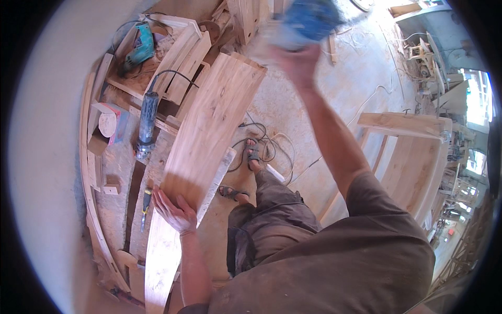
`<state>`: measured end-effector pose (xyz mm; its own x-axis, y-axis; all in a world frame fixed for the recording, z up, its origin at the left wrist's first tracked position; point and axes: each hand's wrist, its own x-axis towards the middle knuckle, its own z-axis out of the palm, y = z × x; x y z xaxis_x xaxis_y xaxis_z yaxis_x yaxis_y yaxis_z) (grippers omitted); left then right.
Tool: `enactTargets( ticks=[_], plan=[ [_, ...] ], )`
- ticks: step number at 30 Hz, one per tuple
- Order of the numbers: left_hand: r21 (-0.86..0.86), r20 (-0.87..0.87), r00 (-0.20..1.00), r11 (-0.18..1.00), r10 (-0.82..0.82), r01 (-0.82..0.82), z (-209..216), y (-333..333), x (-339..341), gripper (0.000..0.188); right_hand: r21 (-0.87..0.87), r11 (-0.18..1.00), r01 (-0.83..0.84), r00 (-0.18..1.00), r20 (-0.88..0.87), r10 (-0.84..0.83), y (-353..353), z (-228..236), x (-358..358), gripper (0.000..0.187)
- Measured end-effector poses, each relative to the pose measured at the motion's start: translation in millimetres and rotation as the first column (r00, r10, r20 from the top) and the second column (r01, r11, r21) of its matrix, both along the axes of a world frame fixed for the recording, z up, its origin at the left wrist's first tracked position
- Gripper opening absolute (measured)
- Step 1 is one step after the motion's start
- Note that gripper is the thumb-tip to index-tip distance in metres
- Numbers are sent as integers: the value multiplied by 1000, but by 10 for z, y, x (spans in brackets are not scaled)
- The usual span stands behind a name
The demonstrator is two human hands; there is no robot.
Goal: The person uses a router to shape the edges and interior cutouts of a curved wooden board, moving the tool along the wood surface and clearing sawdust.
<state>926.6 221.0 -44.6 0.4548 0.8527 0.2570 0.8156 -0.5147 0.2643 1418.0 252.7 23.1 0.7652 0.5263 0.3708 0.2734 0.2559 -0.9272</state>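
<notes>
A long, wide wooden plank [209, 112] slants across the workbench, from the lower left up toward the far middle. My left hand [177, 212] lies flat on its near part, fingers stretched out. At the top, beyond the plank's far end and above the floor, my right hand [299, 63] grips a bulky blue object [311, 20] with a pale lower part. Motion blur smears both, and I cannot make out the object's exact kind. Beside the plank's left edge, near my left fingers, rests a yellow-and-black-handled screwdriver [145, 206].
Left of the plank lie a dark angle grinder [148, 123], a teal drill [141, 46] and an opened small box [112, 123]. Cables [266, 138] coil on the floor by my sandalled feet. At right stands a wooden frame [405, 125]; a wall [42, 131] borders the left.
</notes>
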Motion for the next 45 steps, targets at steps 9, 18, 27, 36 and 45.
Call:
enactTargets(
  ticks=[9, 18, 27, 36, 45],
  plan=[
    [20, -75, 997, 999, -32, 33, 0, -21, -8, 50, -176, 903, 392, 912, -52, -406, -1963, 18, -339, 59],
    [71, -56, 993, 992, 106, -102, -74, -369, -957, 45, -216, 956, 197, 963, -140, -230, -1408, -334, -1592, 55],
    [75, -119, 731, 740, 672, -668, -327, -657, -1777, 60, 13, 990, -140, 984, -110, 141, 226, -66, -1238, 57],
    [107, -140, 769, 782, 624, -615, -346, -710, -1871, 56, -26, 970, -240, 963, 121, 241, 1041, -688, -1019, 65],
    [80, -119, 780, 789, 615, -610, -275, -689, -1803, 54, -132, 914, -384, 923, -47, 381, 973, -539, -883, 71]
  ],
)
